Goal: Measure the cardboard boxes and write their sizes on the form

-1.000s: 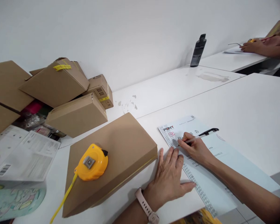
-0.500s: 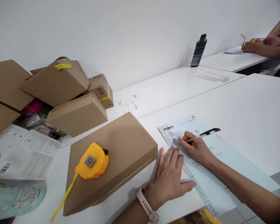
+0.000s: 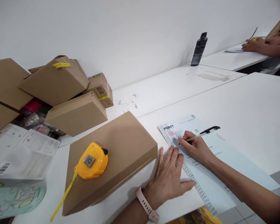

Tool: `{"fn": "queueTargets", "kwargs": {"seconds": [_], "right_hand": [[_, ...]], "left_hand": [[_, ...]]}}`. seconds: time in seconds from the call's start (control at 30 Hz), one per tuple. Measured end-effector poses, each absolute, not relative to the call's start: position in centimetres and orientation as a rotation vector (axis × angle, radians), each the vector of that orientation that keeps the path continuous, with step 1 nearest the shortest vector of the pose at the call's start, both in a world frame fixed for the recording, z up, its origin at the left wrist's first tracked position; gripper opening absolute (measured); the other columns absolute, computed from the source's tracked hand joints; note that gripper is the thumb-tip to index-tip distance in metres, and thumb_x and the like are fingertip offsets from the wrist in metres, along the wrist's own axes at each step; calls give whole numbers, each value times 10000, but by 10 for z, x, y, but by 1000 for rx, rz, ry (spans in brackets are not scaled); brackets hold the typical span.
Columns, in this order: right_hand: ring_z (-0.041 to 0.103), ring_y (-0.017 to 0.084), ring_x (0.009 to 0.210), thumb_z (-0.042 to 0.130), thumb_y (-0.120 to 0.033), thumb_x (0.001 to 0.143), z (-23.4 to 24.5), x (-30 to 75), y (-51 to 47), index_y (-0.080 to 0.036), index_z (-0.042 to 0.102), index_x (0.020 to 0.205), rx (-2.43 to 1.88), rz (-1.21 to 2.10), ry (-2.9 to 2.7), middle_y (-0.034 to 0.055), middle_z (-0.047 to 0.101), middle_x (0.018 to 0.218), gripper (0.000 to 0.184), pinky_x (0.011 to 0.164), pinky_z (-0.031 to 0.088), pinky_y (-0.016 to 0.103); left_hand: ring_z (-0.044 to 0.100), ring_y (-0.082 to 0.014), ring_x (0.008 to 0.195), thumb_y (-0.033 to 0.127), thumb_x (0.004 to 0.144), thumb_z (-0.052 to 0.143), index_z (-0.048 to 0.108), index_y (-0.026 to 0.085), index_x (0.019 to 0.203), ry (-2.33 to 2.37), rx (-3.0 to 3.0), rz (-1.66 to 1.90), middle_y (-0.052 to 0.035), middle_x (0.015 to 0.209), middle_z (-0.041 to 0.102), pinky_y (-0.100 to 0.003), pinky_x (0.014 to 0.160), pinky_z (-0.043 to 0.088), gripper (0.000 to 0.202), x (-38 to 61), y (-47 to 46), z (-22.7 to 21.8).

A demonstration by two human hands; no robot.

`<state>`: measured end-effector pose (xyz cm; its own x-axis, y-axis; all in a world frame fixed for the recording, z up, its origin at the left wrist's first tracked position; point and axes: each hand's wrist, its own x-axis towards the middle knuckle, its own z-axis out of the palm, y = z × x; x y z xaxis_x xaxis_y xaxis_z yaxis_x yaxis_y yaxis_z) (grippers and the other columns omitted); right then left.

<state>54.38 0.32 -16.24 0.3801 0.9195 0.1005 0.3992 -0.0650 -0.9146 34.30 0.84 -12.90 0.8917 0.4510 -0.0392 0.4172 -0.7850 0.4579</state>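
Note:
My right hand (image 3: 196,146) is closed around a pen (image 3: 209,130) with a black cap on its upper end, its tip at the left part of a printed sheet (image 3: 214,168) headed PONY. Small handwritten marks run down the sheet's left edge. My left hand (image 3: 169,174) lies flat with fingers spread, its fingertips and thumb touching that edge; the wrist wears a pink watch band. Left of it lies a closed cardboard box (image 3: 116,149), and on the box rests a yellow tape measure (image 3: 92,161) with some tape pulled out.
Several cardboard boxes (image 3: 58,81) are piled at the left against the wall. Below them are a white printed package (image 3: 25,155) and a pale green patterned item (image 3: 16,200). A dark bottle (image 3: 199,49) stands at the back. Another person's hands (image 3: 254,45) show at far right.
Both my hands stay almost in place, with the pen shifting only slightly on the sheet. At far right, the other person's hands have moved a little.

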Motion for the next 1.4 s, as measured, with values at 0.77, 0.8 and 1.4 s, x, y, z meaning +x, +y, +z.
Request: {"fn": "queueTargets", "kwargs": {"seconds": [0.77, 0.8, 1.4], "right_hand": [[347, 130, 570, 629, -450, 902, -161, 544, 2, -242, 424, 648, -1666, 649, -1198, -47, 405, 618, 387, 534, 311, 290], [345, 129, 565, 635, -457, 898, -160, 544, 2, -243, 421, 640, -1670, 646, -1192, -48, 401, 611, 397, 530, 311, 291], [347, 133, 562, 628, -423, 894, -160, 545, 1, -248, 420, 646, -1671, 629, -1193, -51, 399, 601, 368, 531, 307, 294]], "left_hand": [[120, -280, 1590, 701, 985, 405, 364, 85, 1523, 629, 2618, 140, -196, 1668, 307, -589, 1295, 48, 819, 343, 7, -133], [123, -280, 1590, 700, 984, 406, 365, 87, 1522, 631, 2622, 139, -194, 1668, 308, -591, 1295, 52, 817, 343, 7, -133], [122, -277, 1590, 701, 982, 411, 363, 95, 1526, 638, 2619, 153, -196, 1666, 312, -585, 1295, 45, 817, 343, 7, -134]]}}
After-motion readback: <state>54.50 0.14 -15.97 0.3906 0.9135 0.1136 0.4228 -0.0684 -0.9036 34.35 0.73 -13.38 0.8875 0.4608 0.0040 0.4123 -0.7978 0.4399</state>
